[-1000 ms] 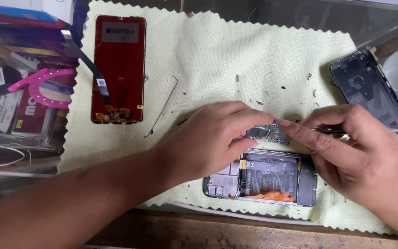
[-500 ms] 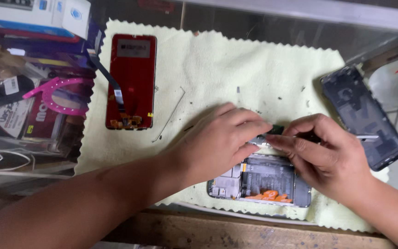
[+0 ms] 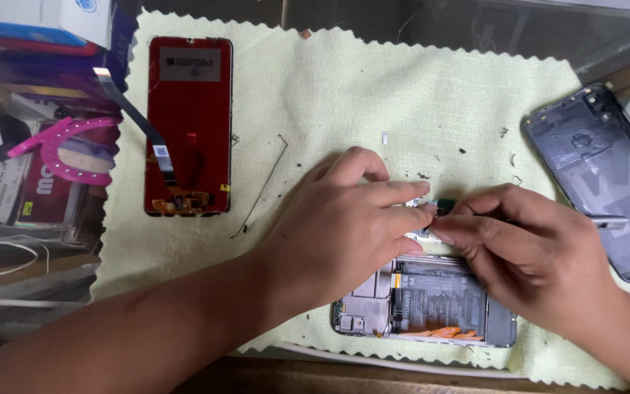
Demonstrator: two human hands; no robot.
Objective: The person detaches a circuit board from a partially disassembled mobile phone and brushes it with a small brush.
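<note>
Both hands shifted slightly down-left vs earlier frame, now left hand (image 3: pixel 344 233) & right hand (image 3: pixel 526 255) pinch fingertips shut on small green part (image 3: pixel 442 206) between them, just above opened phone (image 3: pixel 424 303), whose long axis runs left-right on yellow cloth (image 3: pixel 402 95).

This is a phone repair bench. A pale yellow cloth (image 3: pixel 417 95) covers the table, with an opened phone (image 3: pixel 424 303) showing its battery at the cloth's near edge, a detached red screen panel (image 3: pixel 197 124) on its left part, and a dark back cover (image 3: pixel 607 175) at its right edge.
</note>
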